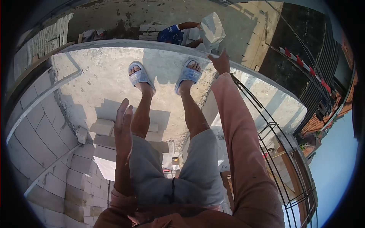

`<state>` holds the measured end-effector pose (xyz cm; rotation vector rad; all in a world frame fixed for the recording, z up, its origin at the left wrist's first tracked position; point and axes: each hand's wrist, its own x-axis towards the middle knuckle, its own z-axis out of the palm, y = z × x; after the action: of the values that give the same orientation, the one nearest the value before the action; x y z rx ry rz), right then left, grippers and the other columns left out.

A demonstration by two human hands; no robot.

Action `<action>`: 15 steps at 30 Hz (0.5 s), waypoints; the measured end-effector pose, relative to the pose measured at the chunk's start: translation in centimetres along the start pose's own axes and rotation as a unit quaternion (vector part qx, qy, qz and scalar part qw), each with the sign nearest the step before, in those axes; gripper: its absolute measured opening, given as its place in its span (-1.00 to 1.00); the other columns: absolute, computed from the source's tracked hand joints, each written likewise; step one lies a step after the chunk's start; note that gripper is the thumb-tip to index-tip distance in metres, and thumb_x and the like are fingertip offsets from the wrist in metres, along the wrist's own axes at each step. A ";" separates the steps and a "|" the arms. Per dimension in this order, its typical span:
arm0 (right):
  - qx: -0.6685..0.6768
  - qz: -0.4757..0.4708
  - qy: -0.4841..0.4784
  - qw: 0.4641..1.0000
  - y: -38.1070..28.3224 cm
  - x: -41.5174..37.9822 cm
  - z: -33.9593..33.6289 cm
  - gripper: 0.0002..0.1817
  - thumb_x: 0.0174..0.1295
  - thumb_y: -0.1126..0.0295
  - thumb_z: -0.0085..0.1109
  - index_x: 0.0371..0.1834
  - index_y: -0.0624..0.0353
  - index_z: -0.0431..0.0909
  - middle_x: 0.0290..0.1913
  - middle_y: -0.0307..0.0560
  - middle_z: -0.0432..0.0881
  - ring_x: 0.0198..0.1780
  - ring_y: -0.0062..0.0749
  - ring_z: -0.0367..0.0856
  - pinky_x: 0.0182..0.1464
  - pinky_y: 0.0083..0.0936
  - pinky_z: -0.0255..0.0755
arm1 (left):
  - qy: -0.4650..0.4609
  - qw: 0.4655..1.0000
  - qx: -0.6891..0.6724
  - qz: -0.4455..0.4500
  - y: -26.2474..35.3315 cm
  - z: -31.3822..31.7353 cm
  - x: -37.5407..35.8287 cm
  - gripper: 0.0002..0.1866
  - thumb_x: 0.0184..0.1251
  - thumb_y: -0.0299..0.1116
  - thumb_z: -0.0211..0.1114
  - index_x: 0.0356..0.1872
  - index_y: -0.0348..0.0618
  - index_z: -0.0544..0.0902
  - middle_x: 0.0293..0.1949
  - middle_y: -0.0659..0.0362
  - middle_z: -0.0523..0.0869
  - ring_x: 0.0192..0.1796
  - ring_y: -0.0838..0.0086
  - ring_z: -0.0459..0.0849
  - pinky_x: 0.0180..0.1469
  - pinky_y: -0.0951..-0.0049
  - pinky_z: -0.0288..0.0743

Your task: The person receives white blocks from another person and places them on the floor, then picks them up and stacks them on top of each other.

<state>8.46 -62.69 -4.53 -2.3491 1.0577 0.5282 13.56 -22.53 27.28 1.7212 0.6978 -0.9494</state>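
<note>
My right hand [220, 62] reaches out past the ledge's edge, its fingers spread and nothing in them. Just beyond it, a person below, in a blue shirt [170, 35], holds up a pale block [213, 28] with both hands. A small gap shows between the block and my fingers. Over on the left, my left hand [123, 116] is raised beside my leg, fingers extended and empty. My feet, in blue sandals [140, 76], stand on the concrete ledge [102, 64].
Pale blocks [104, 152] are stacked at the left near a block wall [38, 121]. A rebar cage [272, 123] runs along the right. A red-and-white pole [304, 66] and cables are at the upper right. The ledge drops off in front of my feet.
</note>
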 end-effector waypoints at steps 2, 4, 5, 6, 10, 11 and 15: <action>-0.059 0.034 0.005 0.998 1.0 3.9 1.1 0.33 -0.07 -0.19 0.58 0.65 0.12 -0.08 0.45 0.50 0.26 0.48 0.36 0.29 0.43 0.06 0.31 | -0.051 0.998 0.048 0.007 1.9 3.5 2.4 -0.31 0.63 -0.03 0.07 0.55 -0.31 0.22 0.52 -0.13 0.30 0.57 0.15 0.28 0.58 0.10 0.12; -0.111 0.064 -0.002 0.992 -0.1 6.4 0.9 0.40 -0.10 -0.25 0.58 0.68 -0.05 -0.21 0.50 0.51 0.16 0.49 0.41 0.24 0.44 0.08 0.28 | -0.088 0.994 0.058 0.008 1.0 5.6 3.1 -0.28 0.61 -0.04 0.10 0.56 -0.33 0.19 0.52 -0.18 0.29 0.56 0.13 0.29 0.57 0.09 0.13; -0.125 0.069 -0.002 0.990 -0.2 8.2 1.1 0.42 -0.12 -0.27 0.59 0.68 -0.10 -0.23 0.50 0.52 0.14 0.50 0.41 0.23 0.43 0.08 0.28 | -0.120 0.985 0.122 0.010 0.5 5.7 3.8 -0.23 0.58 0.01 0.12 0.57 -0.33 0.17 0.51 -0.21 0.29 0.56 0.09 0.29 0.57 0.06 0.13; -0.140 0.072 -0.004 0.988 0.0 10.1 1.9 0.43 -0.15 -0.29 0.59 0.68 -0.15 -0.25 0.50 0.53 0.13 0.50 0.41 0.22 0.43 0.08 0.28 | -0.151 0.971 0.184 0.011 -0.1 5.2 4.3 -0.18 0.55 0.05 0.14 0.58 -0.34 0.15 0.51 -0.23 0.28 0.56 0.06 0.28 0.57 0.04 0.12; -0.203 -0.020 0.020 0.979 3.9 19.0 5.9 0.54 -0.23 -0.44 0.55 0.70 -0.08 -0.28 0.45 0.62 0.15 0.47 0.48 0.26 0.41 0.12 0.29 | -0.164 0.933 0.309 -0.083 1.6 3.1 7.6 0.04 0.42 0.28 0.22 0.60 -0.33 0.04 0.53 -0.29 0.20 0.58 -0.07 0.23 0.56 -0.05 0.11; -0.227 -0.051 0.033 0.972 4.7 20.7 6.5 0.55 -0.24 -0.48 0.52 0.70 -0.05 -0.28 0.42 0.65 0.17 0.45 0.51 0.28 0.40 0.14 0.31 | -0.118 0.940 0.312 -0.076 2.2 3.3 8.3 0.08 0.38 0.33 0.21 0.60 -0.33 0.04 0.53 -0.30 0.20 0.57 -0.08 0.24 0.56 -0.07 0.11; -0.230 -0.089 -0.002 0.969 8.1 26.6 9.7 0.56 -0.23 -0.45 0.54 0.71 -0.05 -0.32 0.42 0.66 0.18 0.43 0.58 0.28 0.41 0.16 0.27 | -0.013 0.959 0.281 -0.040 3.6 4.2 11.3 0.13 0.37 0.33 0.23 0.61 -0.33 -0.05 0.56 -0.25 0.16 0.57 -0.11 0.21 0.57 -0.10 0.10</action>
<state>17.39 -76.92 -28.76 -2.8082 0.7690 0.7748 21.28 -27.47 18.68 2.1774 0.5081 -1.3121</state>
